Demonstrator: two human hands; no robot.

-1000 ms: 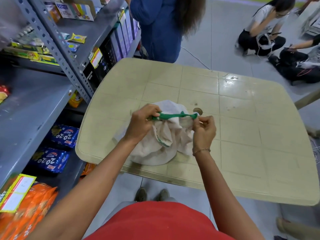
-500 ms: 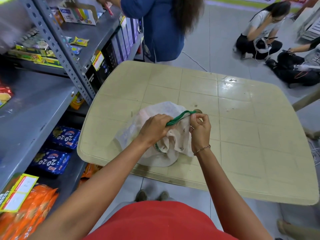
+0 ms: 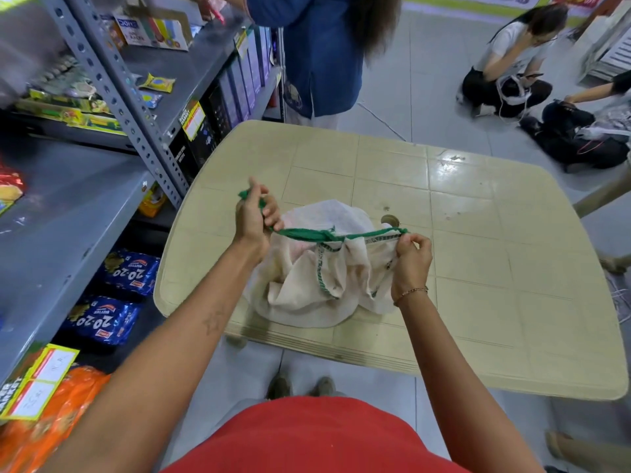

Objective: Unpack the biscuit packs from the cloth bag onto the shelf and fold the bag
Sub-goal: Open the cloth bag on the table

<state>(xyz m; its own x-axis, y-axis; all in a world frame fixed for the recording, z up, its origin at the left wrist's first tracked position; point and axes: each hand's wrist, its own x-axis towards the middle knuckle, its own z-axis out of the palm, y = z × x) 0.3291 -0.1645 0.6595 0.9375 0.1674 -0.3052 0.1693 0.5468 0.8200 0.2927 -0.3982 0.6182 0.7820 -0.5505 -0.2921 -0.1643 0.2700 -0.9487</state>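
Cloth bag (image 3: 317,278) on desk (image 3: 478,302) at 6 o'clock edge, mouth tied. Left hand (image 3: 252,220) grip clamps green drawstring (image 3: 304,234); right hand (image 3: 411,259) pinches rim. Unpacking, folding both remain.

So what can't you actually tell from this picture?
- Inside of the cloth bag, head view: its bunched folds hide whether any biscuit packs are in it.
- Left hand: its fingers cover the green drawstring where they grip it, so the cord's end is unclear.
- Right hand: pinches the bag's rim; the cloth under the fingers is covered.
- Upper shelf goods: blurred, labels unreadable.
- Orange packs: cut off by the frame's bottom-left edge.
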